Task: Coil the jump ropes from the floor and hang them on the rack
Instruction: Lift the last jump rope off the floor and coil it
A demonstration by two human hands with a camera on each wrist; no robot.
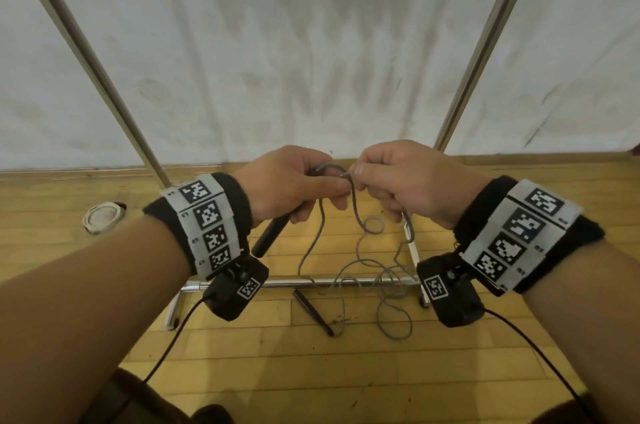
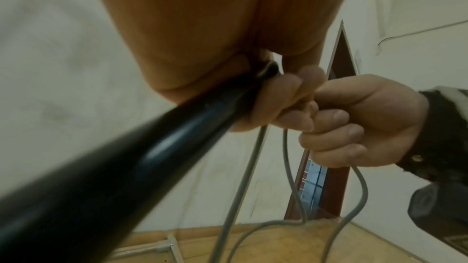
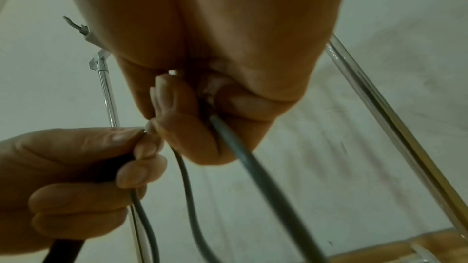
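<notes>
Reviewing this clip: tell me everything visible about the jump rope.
The jump rope is a thin grey cord, plastic-looking, with two slim black handles. The left hand grips one handle, which points down toward the floor, and holds a loop of cord at its top. The right hand pinches the cord beside it. The rest hangs down in loose tangled loops across the rack's base bar. The other handle lies on the wooden floor.

grey jump rope [image 1: 377,271] loose over rack [image 1: 346,282] base, black handles
</notes>
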